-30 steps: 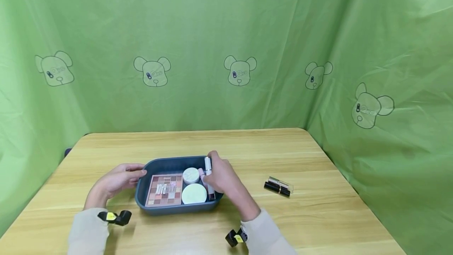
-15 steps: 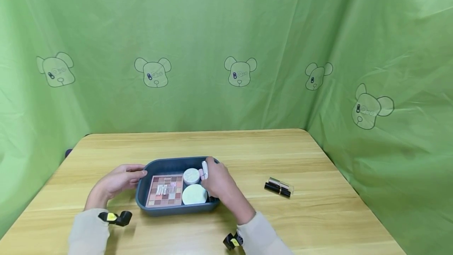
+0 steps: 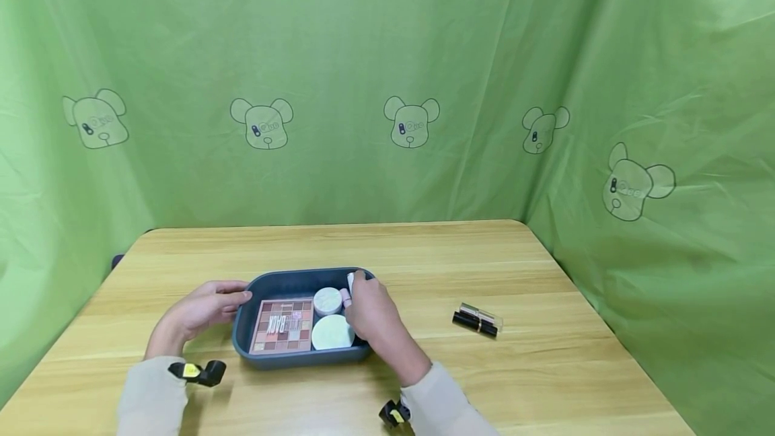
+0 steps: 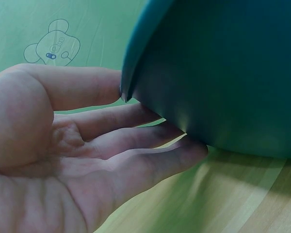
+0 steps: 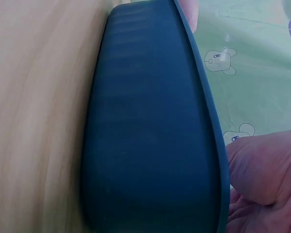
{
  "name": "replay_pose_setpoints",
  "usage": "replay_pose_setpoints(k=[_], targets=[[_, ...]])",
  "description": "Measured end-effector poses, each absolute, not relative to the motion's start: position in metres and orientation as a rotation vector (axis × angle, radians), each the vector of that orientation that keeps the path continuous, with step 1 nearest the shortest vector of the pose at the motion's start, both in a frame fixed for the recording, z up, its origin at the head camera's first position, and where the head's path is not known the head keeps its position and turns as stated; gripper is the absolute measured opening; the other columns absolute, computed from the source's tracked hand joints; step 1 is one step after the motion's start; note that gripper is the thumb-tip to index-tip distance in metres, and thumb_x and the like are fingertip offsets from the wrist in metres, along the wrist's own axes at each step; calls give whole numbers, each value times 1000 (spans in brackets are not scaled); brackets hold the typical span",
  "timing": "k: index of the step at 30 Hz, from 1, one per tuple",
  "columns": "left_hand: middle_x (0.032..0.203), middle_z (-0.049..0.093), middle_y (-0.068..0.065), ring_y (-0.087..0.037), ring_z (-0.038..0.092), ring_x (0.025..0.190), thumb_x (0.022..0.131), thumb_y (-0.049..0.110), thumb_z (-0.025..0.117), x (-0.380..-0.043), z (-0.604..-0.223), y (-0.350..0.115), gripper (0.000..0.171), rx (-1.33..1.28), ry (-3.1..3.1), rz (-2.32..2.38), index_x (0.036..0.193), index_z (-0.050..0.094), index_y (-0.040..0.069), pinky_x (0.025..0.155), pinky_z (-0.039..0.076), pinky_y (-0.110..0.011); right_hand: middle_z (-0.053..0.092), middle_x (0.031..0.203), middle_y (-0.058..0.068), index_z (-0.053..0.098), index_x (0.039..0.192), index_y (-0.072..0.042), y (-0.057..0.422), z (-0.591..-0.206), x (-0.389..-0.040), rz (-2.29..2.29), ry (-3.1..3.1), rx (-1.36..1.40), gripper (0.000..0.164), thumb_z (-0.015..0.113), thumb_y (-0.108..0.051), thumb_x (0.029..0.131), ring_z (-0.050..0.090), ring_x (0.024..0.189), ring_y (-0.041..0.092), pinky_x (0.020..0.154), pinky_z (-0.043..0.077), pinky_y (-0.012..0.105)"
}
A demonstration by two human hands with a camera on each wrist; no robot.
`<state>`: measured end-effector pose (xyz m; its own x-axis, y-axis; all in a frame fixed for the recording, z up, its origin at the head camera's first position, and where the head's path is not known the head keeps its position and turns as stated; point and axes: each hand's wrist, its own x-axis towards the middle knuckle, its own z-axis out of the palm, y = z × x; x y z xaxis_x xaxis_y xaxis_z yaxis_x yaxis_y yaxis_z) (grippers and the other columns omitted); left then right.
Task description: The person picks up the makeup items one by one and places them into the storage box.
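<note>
A dark blue tray [image 3: 297, 359] stands on the table. Its left end meets my left hand [image 3: 202, 310], whose thumb lies at the rim while nearly straight fingers touch the outer wall [image 4: 223, 82] in the left wrist view. Over the tray's right end, my right hand [image 3: 377, 311] holds a white-capped lip gloss tube [image 3: 351, 281], mostly hidden by the fingers. Inside lie an eyeshadow palette [image 3: 281, 326], a small round white jar [image 3: 327, 301], a larger white compact [image 3: 333, 332] and a pink tube [image 3: 346, 297]. The right wrist view shows mainly the tray's side [image 5: 145, 116].
To the right on the wooden table [image 3: 545, 369] lie a black lipstick-like tube [image 3: 475, 323] and a clear-ended tube [image 3: 481, 313], side by side. A green curtain [image 3: 339, 173] surrounds the table's back and sides.
My right hand has shifted slightly left and down into the tray's right end, so it now covers most of the lip gloss tube. The left hand and tray stay about where they were.
</note>
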<state>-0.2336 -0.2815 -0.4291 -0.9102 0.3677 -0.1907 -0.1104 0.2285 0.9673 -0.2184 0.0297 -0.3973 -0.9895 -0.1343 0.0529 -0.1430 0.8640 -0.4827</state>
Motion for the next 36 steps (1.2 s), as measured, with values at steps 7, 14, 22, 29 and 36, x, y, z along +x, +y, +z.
replay_pose_setpoints(k=[7, 14, 22, 29, 36], targets=[[144, 48, -38, -41, 54, 132, 104, 17, 54, -234, -430, -282, 60, 238, 2128, 1726, 145, 33, -22, 106, 54, -39, 69, 115, 28, 57, 129, 11, 28, -400, -219, 672, -3000, 270, 48, 75, -7, 89, 70, 100, 32, 79, 64, 42], [145, 48, -37, -40, 55, 132, 104, 17, 54, -234, -429, -282, 60, 234, 2129, 1727, 145, 33, -22, 106, 54, -39, 72, 96, 22, 68, 102, 5, 27, -406, -219, 585, -2960, 344, 16, 70, -7, 93, 70, 85, 27, 62, 61, 37], [145, 47, -38, -42, 53, 133, 104, 18, 55, -232, -427, -281, 60, 217, 2137, 1719, 145, 33, -22, 107, 53, -40, 72, 94, 16, 72, 101, 3, 27, -408, -221, 584, -2997, 352, 11, 70, -4, 92, 60, 69, 16, 51, 52, 27], [145, 47, -39, -43, 53, 133, 104, 17, 55, -233, -428, -281, 61, 219, 2138, 1723, 144, 33, -22, 107, 53, -40, 73, 97, 18, 71, 104, 4, 26, -410, -221, 557, -3002, 345, 17, 73, 0, 88, 62, 71, 16, 52, 54, 28], [144, 48, -38, -40, 55, 131, 104, 17, 55, -234, -430, -281, 60, 221, 2135, 1726, 144, 33, -22, 106, 54, -39, 71, 98, 20, 67, 109, 6, 25, -409, -219, 554, -3036, 329, 24, 74, 0, 87, 65, 75, 18, 56, 57, 30]])
